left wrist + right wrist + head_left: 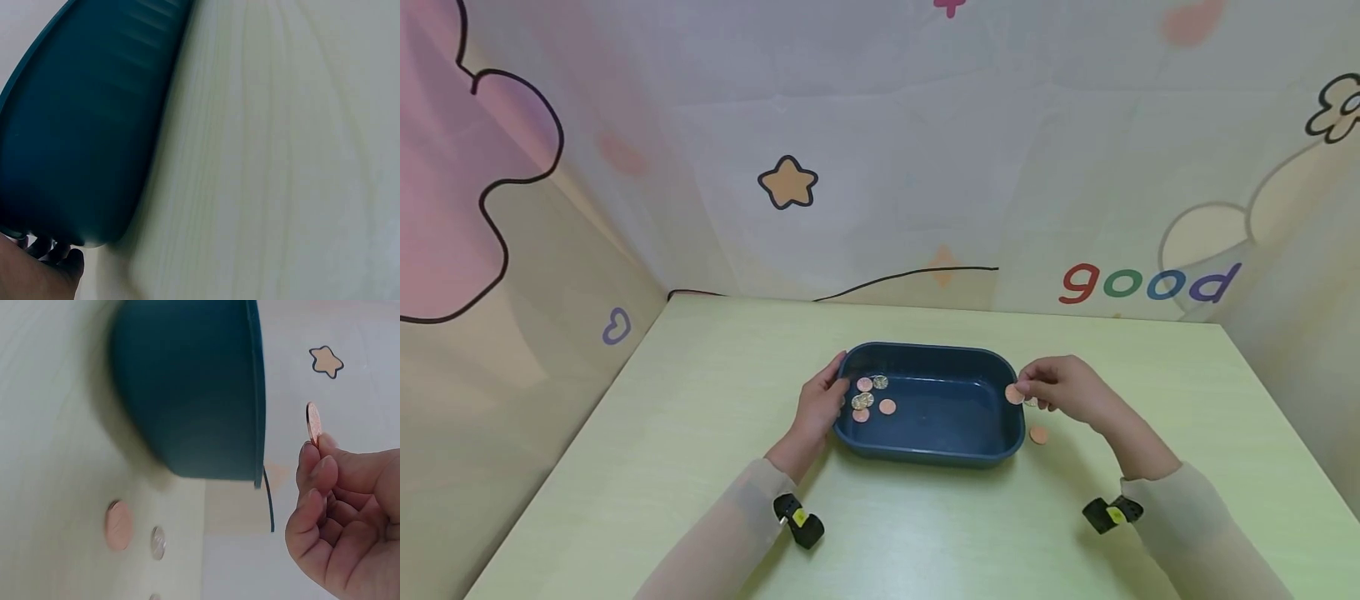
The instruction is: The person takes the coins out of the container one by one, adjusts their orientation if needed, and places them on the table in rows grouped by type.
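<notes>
A dark blue rectangular plastic basin (928, 454) with rounded corners stands on the table. My left hand (818, 406) grips its left end, thumb at the rim; in the left wrist view, fingertips (72, 262) curl against the outer wall. Several copper-coloured and silvery coins (887, 407) lie inside, grouped at the left. My right hand (1063, 387) pinches a copper coin (314, 424) between thumb and fingers, above the basin's right rim. Right of the basin, another copper coin (1038, 435) and a silvery coin (158, 542) lie on the table, the silvery one partly hidden by the hand in the head view.
The pale wooden table (715, 500) extends around the basin. A printed cloth backdrop (887, 208) rises at its back edge and along both sides. Part of one more coin (155, 597) shows at the bottom of the right wrist view.
</notes>
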Available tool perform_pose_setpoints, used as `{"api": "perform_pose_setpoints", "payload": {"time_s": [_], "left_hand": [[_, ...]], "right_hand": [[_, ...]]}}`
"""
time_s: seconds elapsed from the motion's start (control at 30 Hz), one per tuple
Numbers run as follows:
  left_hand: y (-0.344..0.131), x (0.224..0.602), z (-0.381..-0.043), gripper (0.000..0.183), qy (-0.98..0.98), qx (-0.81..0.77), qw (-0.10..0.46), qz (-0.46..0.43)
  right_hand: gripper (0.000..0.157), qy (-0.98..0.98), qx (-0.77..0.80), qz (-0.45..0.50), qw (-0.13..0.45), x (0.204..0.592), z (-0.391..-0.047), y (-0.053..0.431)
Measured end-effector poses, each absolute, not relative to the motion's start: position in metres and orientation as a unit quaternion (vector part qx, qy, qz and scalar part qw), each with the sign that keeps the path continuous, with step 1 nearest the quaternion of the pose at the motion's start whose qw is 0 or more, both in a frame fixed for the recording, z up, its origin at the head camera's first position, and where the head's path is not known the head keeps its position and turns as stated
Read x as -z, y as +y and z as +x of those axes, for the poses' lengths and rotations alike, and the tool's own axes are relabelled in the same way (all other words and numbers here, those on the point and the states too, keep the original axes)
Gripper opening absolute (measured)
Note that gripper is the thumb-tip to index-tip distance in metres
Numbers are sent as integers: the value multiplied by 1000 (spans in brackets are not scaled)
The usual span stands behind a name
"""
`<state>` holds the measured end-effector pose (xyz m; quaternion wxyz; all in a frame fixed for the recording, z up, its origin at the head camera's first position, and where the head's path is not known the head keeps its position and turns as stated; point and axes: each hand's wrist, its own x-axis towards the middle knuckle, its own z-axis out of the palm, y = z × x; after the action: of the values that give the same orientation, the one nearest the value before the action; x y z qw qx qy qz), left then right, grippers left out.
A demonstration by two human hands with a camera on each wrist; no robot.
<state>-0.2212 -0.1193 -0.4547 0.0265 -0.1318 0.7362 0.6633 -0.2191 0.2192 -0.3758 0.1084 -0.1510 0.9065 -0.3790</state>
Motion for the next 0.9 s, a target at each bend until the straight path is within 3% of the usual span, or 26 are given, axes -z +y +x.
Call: {"api": "perform_pose_setpoints", "payload": {"time_s": [0.6, 0.9], "left_hand": [[-118, 456, -222, 51, 737, -661, 36, -140], [-119, 456, -223, 52, 730, -669, 35, -138]], "right_hand": [[25, 907, 373, -107, 164, 396, -212, 271], [18, 904, 364, -97, 204, 411, -211, 291]]}}
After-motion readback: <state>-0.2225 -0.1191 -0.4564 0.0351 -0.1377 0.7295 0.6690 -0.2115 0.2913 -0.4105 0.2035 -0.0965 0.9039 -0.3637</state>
